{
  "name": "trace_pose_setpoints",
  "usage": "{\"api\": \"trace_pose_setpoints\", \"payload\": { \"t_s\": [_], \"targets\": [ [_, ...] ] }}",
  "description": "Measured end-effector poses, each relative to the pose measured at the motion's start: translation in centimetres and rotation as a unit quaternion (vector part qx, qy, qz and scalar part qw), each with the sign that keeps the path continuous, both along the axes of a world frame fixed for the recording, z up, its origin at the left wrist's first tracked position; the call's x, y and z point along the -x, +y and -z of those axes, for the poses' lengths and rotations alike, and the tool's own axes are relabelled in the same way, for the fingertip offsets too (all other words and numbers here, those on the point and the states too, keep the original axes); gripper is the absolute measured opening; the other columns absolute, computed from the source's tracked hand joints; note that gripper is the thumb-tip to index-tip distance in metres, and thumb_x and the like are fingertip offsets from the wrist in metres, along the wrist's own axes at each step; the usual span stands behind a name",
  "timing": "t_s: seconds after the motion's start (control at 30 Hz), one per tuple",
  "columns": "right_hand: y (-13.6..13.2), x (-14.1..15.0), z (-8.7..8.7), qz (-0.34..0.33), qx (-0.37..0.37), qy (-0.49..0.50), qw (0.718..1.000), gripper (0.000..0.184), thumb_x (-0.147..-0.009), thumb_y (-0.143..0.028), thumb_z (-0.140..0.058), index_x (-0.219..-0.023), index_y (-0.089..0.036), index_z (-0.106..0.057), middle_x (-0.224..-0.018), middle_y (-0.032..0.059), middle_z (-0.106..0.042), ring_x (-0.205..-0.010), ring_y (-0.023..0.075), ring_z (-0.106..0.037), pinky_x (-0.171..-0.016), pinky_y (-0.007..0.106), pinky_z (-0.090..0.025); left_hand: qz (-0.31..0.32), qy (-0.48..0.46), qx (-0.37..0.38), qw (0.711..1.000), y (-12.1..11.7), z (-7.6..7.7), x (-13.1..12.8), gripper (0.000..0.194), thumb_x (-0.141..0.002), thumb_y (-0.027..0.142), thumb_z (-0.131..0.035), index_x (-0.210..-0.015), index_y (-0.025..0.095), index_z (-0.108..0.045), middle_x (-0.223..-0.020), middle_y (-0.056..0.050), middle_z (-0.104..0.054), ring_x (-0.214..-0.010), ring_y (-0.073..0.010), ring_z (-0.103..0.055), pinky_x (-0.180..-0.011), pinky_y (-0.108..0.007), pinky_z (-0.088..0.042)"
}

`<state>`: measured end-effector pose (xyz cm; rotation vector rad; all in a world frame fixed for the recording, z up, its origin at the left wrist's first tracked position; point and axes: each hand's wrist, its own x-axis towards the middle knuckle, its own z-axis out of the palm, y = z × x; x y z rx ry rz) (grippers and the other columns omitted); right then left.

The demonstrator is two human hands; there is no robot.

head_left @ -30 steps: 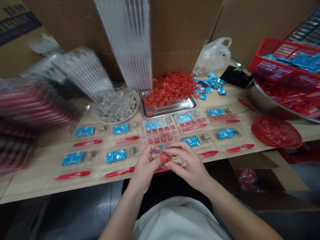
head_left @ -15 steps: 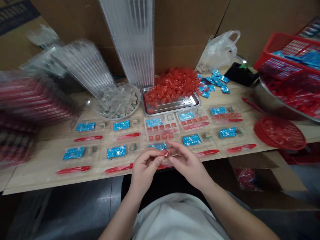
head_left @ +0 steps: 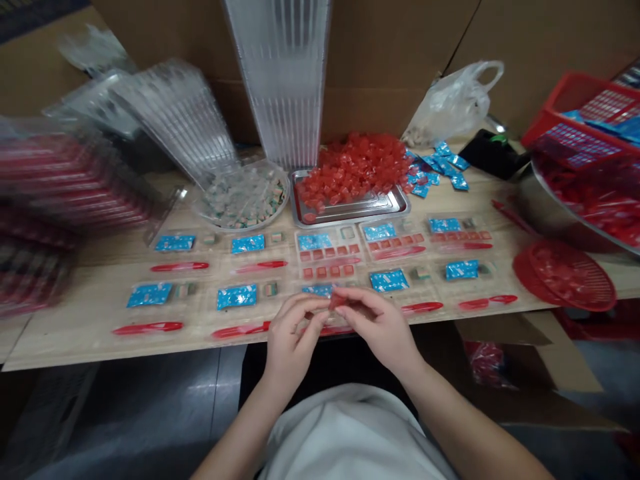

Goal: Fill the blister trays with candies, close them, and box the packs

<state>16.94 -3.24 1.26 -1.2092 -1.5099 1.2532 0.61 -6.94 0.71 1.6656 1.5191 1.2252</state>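
Between the fingertips of my left hand (head_left: 298,327) and my right hand (head_left: 373,323) is a small red translucent cube (head_left: 337,301). Both hands pinch it just above the table's front edge. Below and around them lie clear plastic trays in two rows, each with a blue packet (head_left: 237,297) and a red plastic knife-like tool (head_left: 241,329). Some trays hold a row of red cubes (head_left: 329,271), and most show a small striped block (head_left: 271,289). My hands partly cover one tray in the front row.
A metal tray (head_left: 357,210) bears a heap of red cubes (head_left: 367,167). Left of it stand a clear bowl of striped blocks (head_left: 245,197) and stacked clear trays (head_left: 280,80). At right are a red round basket (head_left: 565,275), a metal bowl (head_left: 545,173) and a red crate (head_left: 555,107).
The red cube has turned in my fingertips, and my right fingers now cover more of it. The view has shifted slightly, so the table's things appear a little further right.
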Motion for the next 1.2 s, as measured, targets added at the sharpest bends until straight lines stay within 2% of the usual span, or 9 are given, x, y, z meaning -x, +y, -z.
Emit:
{"api": "trace_pose_setpoints", "payload": {
  "t_s": [0.13,0.27,0.43,0.53,0.7,0.87,0.97,1.1,1.2],
  "targets": [
    [2.9,0.2,-0.1,0.034,-0.150,-0.126,0.980,0.016,-0.081,-0.028,-0.063,-0.096,-0.022,-0.064,-0.088,0.0039,-0.069,-0.078,0.0174,-0.061,-0.073,0.034,-0.050,-0.008,0.190,-0.049,0.981,-0.8,1.3,1.5,0.021,-0.084,0.015,-0.055,-0.102,0.023,-0.063,-0.103,-0.005,-0.065,-0.100,-0.0204,-0.057,-0.089,-0.038,-0.044],
    [6.5,3.2,-0.5,-0.134,-0.329,-0.254,0.900,0.012,-0.087,-0.022,-0.054,-0.091,-0.021,-0.065,-0.091,0.0048,-0.068,-0.088,0.0200,-0.056,-0.082,0.037,-0.046,0.033,0.301,-0.049,0.952,-1.0,2.1,2.3,0.020,-0.085,0.014,-0.053,-0.101,0.021,-0.062,-0.106,-0.005,-0.066,-0.102,-0.0225,-0.056,-0.090,-0.040,-0.044],
    [7.7,7.2,0.5,-0.235,-0.376,-0.356,0.822,0.017,-0.083,-0.010,-0.054,-0.096,-0.014,-0.064,-0.085,0.0093,-0.066,-0.093,0.0238,-0.052,-0.081,0.037,-0.046,0.047,0.312,-0.036,0.948,-0.5,2.6,2.0,0.026,-0.087,0.011,-0.049,-0.110,0.018,-0.058,-0.105,-0.007,-0.063,-0.098,-0.0208,-0.055,-0.086,-0.037,-0.046],
    [7.8,6.4,0.8,-0.212,-0.359,-0.346,0.840,0.032,-0.081,-0.011,-0.056,-0.112,-0.015,-0.058,-0.092,0.0090,-0.066,-0.099,0.0241,-0.051,-0.083,0.037,-0.047,0.041,0.309,-0.035,0.949,-0.3,2.7,2.1,0.025,-0.087,0.012,-0.048,-0.109,0.018,-0.058,-0.100,-0.008,-0.062,-0.091,-0.0199,-0.054,-0.082,-0.035,-0.047],
    [7.7,-0.5,-0.2,-0.029,-0.339,-0.291,0.894,0.038,-0.084,-0.012,-0.048,-0.119,-0.022,-0.054,-0.102,0.0079,-0.064,-0.097,0.0236,-0.056,-0.085,0.044,-0.046,0.013,0.332,-0.082,0.940,0.1,2.5,2.3,0.017,-0.087,0.013,-0.050,-0.097,0.017,-0.062,-0.094,-0.007,-0.064,-0.086,-0.0207,-0.054,-0.076,-0.035,-0.045],
    [5.3,-5.6,-0.1,-0.098,-0.296,-0.331,0.890,0.059,-0.078,-0.003,-0.043,-0.133,-0.025,-0.044,-0.135,0.0108,-0.045,-0.125,0.0256,-0.042,-0.098,0.049,-0.040,0.004,0.313,-0.176,0.933,0.4,1.2,2.2,0.019,-0.083,0.010,-0.054,-0.099,0.019,-0.061,-0.092,-0.007,-0.065,-0.087,-0.0201,-0.056,-0.081,-0.035,-0.042],
    [4.7,-6.1,0.3,-0.087,-0.289,-0.272,0.914,0.045,-0.083,-0.010,-0.048,-0.125,-0.025,-0.052,-0.135,0.0103,-0.048,-0.125,0.0234,-0.044,-0.099,0.046,-0.042,0.032,0.299,-0.226,0.926,0.4,-0.5,1.9,0.024,-0.079,0.007,-0.059,-0.099,0.021,-0.060,-0.089,-0.005,-0.064,-0.084,-0.0188,-0.057,-0.080,-0.033,-0.042],
    [4.8,-6.7,-0.2,-0.044,-0.311,-0.176,0.933,0.032,-0.086,-0.016,-0.051,-0.116,-0.026,-0.058,-0.121,0.0068,-0.060,-0.115,0.0201,-0.055,-0.097,0.042,-0.045,0.033,0.232,-0.250,0.939,1.2,-2.0,1.4,0.048,-0.070,0.015,-0.072,-0.114,0.024,-0.053,-0.103,-0.007,-0.060,-0.100,-0.0221,-0.056,-0.090,-0.037,-0.043],
    [4.1,-7.4,-0.7,-0.034,-0.322,-0.157,0.933,0.032,-0.086,-0.016,-0.053,-0.115,-0.027,-0.059,-0.122,0.0058,-0.061,-0.114,0.0199,-0.056,-0.096,0.041,-0.046,0.014,0.142,-0.167,0.976,2.2,-1.9,1.2,0.080,-0.069,0.028,-0.075,-0.136,0.024,-0.032,-0.132,-0.014,-0.046,-0.120,-0.0275,-0.047,-0.098,-0.044,-0.041]
  ]
}}
